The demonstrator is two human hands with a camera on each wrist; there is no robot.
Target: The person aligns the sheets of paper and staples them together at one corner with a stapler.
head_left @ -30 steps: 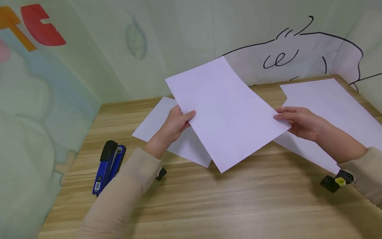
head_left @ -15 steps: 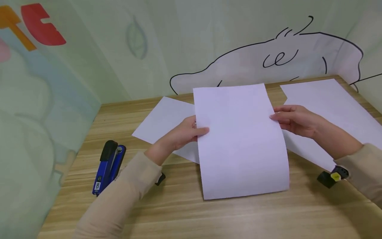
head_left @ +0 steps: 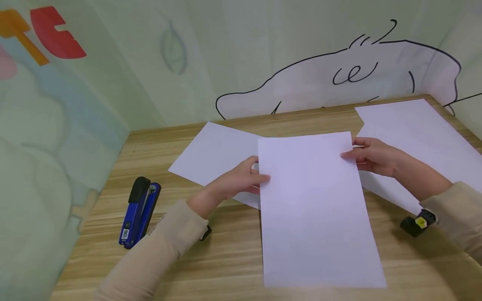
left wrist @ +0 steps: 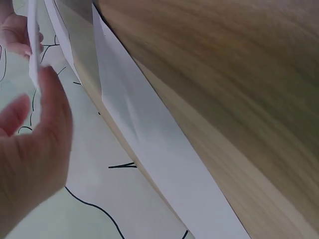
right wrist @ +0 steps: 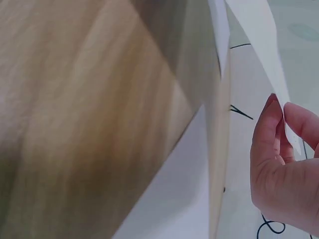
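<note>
One bare left hand and a bare right hand pinch opposite edges of a white rectangular paper sheet; uneven inward pressure could buckle it.

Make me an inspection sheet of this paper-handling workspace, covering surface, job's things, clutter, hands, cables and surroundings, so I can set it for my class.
Surface: wood-grained table, partly shaded.
Job's things: white sheet held up over the table; left paper lies partly hidden behind it; right paper lies near the table's right end.
Clutter: nothing seen beyond a blue and black stapler at the left, apart from the paper.
Hands: left hand pinches the sheet's left edge; right hand pinches its right edge, near the top corner.
Cables: nothing seen.
Surroundings: pale wall behind, with a black line drawing.
</note>
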